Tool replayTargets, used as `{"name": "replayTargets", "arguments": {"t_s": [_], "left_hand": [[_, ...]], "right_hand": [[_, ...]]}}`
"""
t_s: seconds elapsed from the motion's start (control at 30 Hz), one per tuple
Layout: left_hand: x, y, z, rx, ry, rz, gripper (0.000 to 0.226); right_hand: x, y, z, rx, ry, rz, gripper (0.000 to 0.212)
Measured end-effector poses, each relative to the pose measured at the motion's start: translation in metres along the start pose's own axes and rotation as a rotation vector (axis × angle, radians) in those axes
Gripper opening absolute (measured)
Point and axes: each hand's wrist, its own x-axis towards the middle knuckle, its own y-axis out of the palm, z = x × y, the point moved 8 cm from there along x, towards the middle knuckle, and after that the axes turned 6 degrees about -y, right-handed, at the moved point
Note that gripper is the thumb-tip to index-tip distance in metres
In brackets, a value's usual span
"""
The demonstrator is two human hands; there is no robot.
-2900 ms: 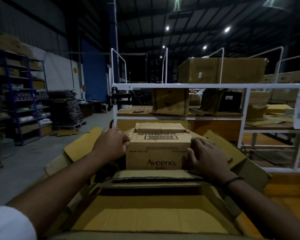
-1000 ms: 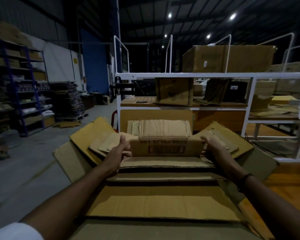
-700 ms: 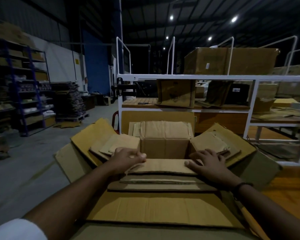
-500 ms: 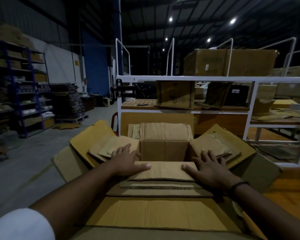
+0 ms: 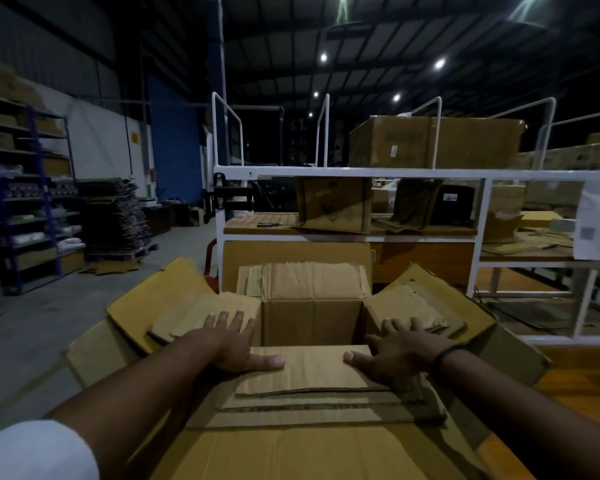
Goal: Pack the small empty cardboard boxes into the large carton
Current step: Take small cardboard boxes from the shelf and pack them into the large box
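In front of me stands the large brown cardboard carton (image 5: 142, 303), with its top flaps turned outward. In the middle of it sits a small brown cardboard box (image 5: 312, 320), upright and open on top, and its own flaps lie spread over the flaps of the carton. My left grip (image 5: 229, 344) is released and lies flat. Its straight fingers press on the left flap of the small box (image 5: 194, 317), and its thumb rests on the near flap of the small box (image 5: 309, 368). My right grip (image 5: 395, 355) is released in the same manner, with the fingers on the right flap of the small box (image 5: 416, 306) and the thumb touching the near flap from the other side. Neither grip grasps anything. Under the near flap I see the edges of two more cardboard layers, but I cannot tell if they belong to other boxes. A thin black band (image 5: 447, 353) is around my right wrist, and a white sleeve (image 5: 39, 448) covers my left upper arm. Just behind the carton stands a white metal rack (image 5: 361, 173), which carries a big brown cardboard case (image 5: 430, 140) on its top. Far at the left, on the grey concrete floor (image 5: 32, 323), there is a blue metal shelf (image 5: 35, 202), and beside it a dark pile of flattened cardboard (image 5: 115, 216).
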Motion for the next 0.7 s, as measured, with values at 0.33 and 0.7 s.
{"name": "replayTargets", "arguments": {"t_s": [0.33, 0.7], "left_hand": [[0.008, -0.007, 0.001, 0.033, -0.014, 0.082, 0.142], [0.002, -0.014, -0.003, 0.008, -0.083, 0.152, 0.146]], "right_hand": [[0.013, -0.005, 0.000, 0.097, 0.011, 0.124, 0.106], [-0.008, -0.004, 0.013, 0.126, -0.041, 0.052, 0.100]]}}
